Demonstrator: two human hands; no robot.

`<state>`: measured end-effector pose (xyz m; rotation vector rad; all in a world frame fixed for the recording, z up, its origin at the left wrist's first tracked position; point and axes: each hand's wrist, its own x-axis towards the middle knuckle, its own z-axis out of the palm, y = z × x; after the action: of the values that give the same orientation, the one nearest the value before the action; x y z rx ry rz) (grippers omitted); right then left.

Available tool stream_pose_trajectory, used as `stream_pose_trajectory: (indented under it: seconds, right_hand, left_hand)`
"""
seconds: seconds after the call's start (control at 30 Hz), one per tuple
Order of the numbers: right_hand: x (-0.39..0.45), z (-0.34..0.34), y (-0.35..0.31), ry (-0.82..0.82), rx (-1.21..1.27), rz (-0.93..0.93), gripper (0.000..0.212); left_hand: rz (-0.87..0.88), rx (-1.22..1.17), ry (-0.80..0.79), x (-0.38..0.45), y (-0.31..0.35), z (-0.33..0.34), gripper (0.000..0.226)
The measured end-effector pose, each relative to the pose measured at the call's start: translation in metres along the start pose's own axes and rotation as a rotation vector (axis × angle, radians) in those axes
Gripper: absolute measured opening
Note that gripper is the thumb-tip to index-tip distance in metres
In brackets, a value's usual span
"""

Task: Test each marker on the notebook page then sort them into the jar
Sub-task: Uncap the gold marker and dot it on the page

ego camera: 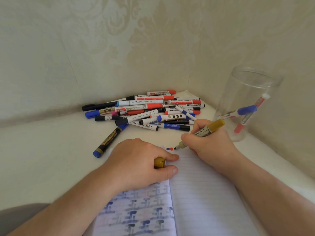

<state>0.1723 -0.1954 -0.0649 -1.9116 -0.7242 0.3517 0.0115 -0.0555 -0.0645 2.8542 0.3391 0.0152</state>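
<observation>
Two markers are already standing in the clear jar (245,106) at the right of the frame, a blue-capped one and a red one, while the big pile of markers (146,111) is still waiting at the centre, against the wall corner. The right hand (209,142) is gripping the gold marker (202,132) with its fingers closed round the barrel, and its tip is hovering at, or just touching, the top edge of the notebook page (204,193), right beside a blue dot and a red dot (169,149). The left hand (141,160) is pressing the notebook down while its fingers are pinching the gold cap (159,162) (so the testing step is in hand). Next, I judge, comes a short mark, then recapping and reaching right to the jar, which looks light enough to tip.
</observation>
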Motion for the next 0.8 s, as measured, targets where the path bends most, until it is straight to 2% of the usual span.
stream_pose_trajectory:
  seconds: [0.13,0.4,0.57,0.8]
  right_hand:
    - [0.0009,0.0004,0.0004,0.017,0.063,0.027,0.026]
    - [0.0010,0.0000,0.0010,-0.007,-0.027,0.007,0.027]
    - [0.0064,-0.0019,0.0019,0.052,0.195,0.083,0.028]
    - [0.0053,-0.0023,0.0002,-0.018,0.189,0.051,0.021]
  left_hand:
    - [0.001,0.000,0.010,0.0005,-0.0011,0.0012,0.046]
    - [-0.009,-0.013,0.025,0.0008,-0.0026,0.0044,0.047]
    - [-0.010,-0.014,0.025,0.0002,-0.0017,0.0031,0.046]
    - [-0.005,-0.013,0.029,0.0000,-0.0019,0.0031,0.046]
